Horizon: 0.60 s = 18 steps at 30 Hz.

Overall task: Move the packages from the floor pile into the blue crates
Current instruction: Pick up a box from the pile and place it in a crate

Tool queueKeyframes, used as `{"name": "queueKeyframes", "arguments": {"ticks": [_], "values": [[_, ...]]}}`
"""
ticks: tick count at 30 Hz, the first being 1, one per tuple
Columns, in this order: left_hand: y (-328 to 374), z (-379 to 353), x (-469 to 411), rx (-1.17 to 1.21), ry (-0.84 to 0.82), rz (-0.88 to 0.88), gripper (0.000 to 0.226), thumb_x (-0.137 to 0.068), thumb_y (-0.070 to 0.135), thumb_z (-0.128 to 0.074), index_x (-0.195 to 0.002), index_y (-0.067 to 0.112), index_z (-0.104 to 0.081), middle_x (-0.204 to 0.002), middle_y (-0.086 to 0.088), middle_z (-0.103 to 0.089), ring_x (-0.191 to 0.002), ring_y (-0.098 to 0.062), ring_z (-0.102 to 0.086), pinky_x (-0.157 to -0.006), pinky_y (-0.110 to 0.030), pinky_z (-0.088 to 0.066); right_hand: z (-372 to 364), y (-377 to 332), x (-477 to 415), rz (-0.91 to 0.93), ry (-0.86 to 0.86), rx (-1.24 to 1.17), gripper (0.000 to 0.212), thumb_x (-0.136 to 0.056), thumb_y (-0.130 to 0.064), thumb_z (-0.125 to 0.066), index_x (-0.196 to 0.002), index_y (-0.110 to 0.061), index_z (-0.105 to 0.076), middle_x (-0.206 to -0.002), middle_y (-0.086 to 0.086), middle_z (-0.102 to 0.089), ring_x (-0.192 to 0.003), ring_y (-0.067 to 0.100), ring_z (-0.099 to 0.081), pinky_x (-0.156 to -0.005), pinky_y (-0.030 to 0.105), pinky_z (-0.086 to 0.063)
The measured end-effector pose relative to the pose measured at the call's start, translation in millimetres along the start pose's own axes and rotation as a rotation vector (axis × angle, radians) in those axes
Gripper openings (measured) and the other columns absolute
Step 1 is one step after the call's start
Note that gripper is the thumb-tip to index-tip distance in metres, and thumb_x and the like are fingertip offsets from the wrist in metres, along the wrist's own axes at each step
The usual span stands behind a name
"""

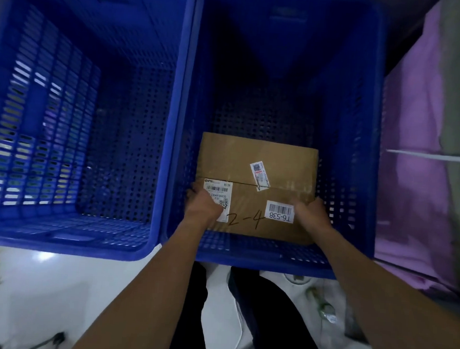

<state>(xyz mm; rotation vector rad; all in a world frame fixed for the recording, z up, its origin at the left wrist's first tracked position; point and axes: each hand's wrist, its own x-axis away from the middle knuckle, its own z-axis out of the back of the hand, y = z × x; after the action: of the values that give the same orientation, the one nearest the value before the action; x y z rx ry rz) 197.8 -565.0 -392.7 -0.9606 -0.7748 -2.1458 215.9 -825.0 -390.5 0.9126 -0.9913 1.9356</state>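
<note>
**Inspector:** Head view. Status?

**Recorder:** Cardboard box (256, 173) sits low inside the right blue crate (349, 128), by its near wall. Left hand (203, 204) and right hand (312, 212) grip its near corners. Labelled face up; long axis apparently left-to-right.

**Inspector:** Risk?

**Recorder:** Uneven release could tip it, and fingers could get pinched against the walls.

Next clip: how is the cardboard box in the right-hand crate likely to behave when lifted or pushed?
The cardboard box probably stays stiff: its faces look flat, its edges square. Wide and flat-sided, it seems unlikely to roll. The left hand and right hand both hold it, perhaps hinting at bulk or some weight.
</note>
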Motion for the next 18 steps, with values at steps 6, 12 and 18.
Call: {"name": "queueKeyframes", "arguments": {"ticks": [6, 12, 18], "values": [[-7.3, -12.2, -6.5, -0.103, -0.109, 0.039, 0.078, -0.083, 0.036, -0.069, -0.146, 0.002, -0.037, -0.142, -0.019, -0.041, -0.129, -0.034, -0.043, -0.106, -0.036, -0.041, -2.9, 3.0, -2.8, -0.021, -0.138, 0.061, 0.077, -0.089, -0.051, -0.063, -0.147, -0.005, -0.038, -0.115, 0.009, -0.059, -0.101, 0.025, -0.057, -0.095, 0.037, -0.049], [2.9, 2.4, 6.6, -0.123, -0.229, 0.027, 0.043, -0.086, 0.037, -0.065, -0.121, 0.013, -0.061, -0.120, -0.008, -0.063, -0.104, -0.024, -0.062, -0.089, -0.030, -0.054, 9.9, -2.6, 9.3, -0.006, -0.213, 0.130, 0.035, -0.089, -0.055, -0.058, -0.107, -0.025, -0.061, -0.106, 0.004, -0.068, -0.098, 0.024, -0.065, -0.098, 0.042, -0.052], [41.8, 47.3, 48.1, -0.047, -0.320, -0.020, 0.040, -0.082, 0.047, -0.064, -0.106, 0.014, -0.065, -0.111, -0.006, -0.067, -0.099, -0.021, -0.063, -0.088, -0.031, -0.054, 15.8, -33.5, 45.5, 0.064, -0.207, 0.213, 0.027, -0.099, -0.034, -0.050, -0.089, -0.012, -0.063, -0.090, 0.011, -0.065, -0.083, 0.026, -0.062, -0.077, 0.039, -0.051]]}}
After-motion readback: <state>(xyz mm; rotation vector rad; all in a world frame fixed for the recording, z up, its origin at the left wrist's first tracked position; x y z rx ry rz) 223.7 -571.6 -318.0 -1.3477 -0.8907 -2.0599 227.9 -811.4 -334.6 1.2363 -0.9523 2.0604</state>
